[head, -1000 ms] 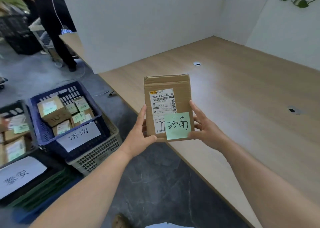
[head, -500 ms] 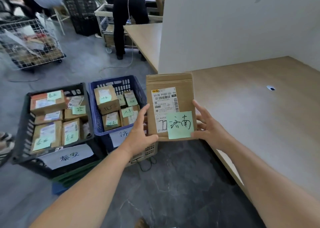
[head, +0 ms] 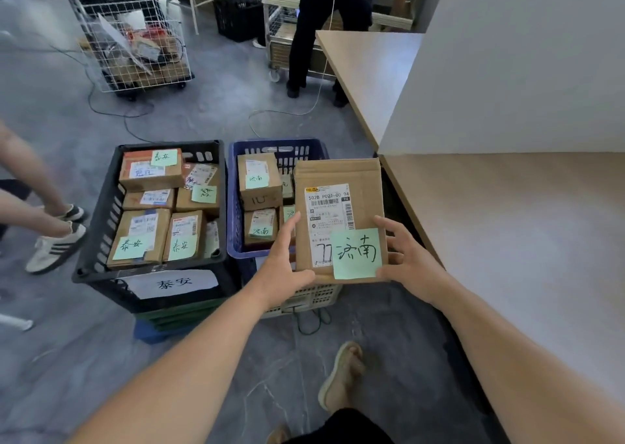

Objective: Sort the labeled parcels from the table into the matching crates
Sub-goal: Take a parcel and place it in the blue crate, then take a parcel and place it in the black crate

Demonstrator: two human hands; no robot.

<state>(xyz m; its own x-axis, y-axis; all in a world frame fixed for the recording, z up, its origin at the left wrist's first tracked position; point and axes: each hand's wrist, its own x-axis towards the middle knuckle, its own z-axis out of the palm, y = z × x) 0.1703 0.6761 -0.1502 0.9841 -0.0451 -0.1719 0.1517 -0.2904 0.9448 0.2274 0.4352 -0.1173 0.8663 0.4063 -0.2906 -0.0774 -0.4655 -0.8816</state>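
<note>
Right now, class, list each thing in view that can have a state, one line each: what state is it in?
flat parcel, held off the table, label facing the camera.
green note, stuck on the flat parcel's front.
left grip, holds the flat parcel's left edge.
right grip, holds its right edge.
blue crate, open, partly filled with parcels.
black crate, open, nearly full of parcels.

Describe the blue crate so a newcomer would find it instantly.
Start at the wooden table on the right; two crates stand side by side left of its corner. The blue crate is the one nearer the table. Unlike its black neighbour signed 泰安, its parcels carry green notes reading 济南.
</note>
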